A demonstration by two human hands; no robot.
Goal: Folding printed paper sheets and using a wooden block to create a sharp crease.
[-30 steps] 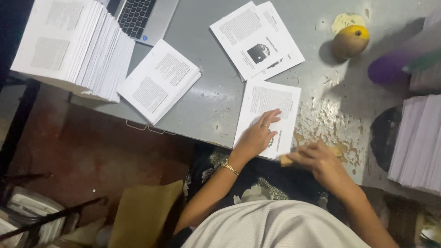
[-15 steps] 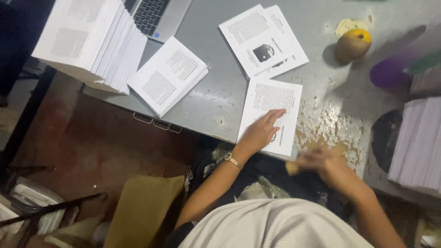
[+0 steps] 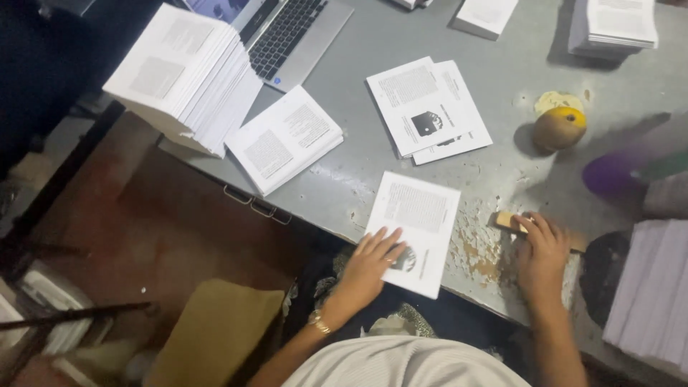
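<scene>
My left hand (image 3: 371, 264) lies flat, fingers spread, on the near end of a white printed sheet (image 3: 423, 218) at the front edge of the grey table (image 3: 358, 136). My right hand (image 3: 541, 254) is closed around a small wooden stick (image 3: 507, 221) resting on the worn, flaking patch of the tabletop to the right of the sheet. A gold bracelet (image 3: 319, 324) circles my left wrist.
A tall stack of printed sheets (image 3: 185, 75) and a smaller stack (image 3: 283, 140) sit at left, by a laptop (image 3: 287, 32). Two loose sheets (image 3: 428, 107) lie mid-table. A round brown pot with a yellow top (image 3: 557, 127), a purple object (image 3: 609, 172) and a white stack (image 3: 648, 287) stand at right.
My right hand with the stick has moved away from the sheet, to the right onto the bare worn patch. My left hand stays pressed on the sheet. The view has shifted.
</scene>
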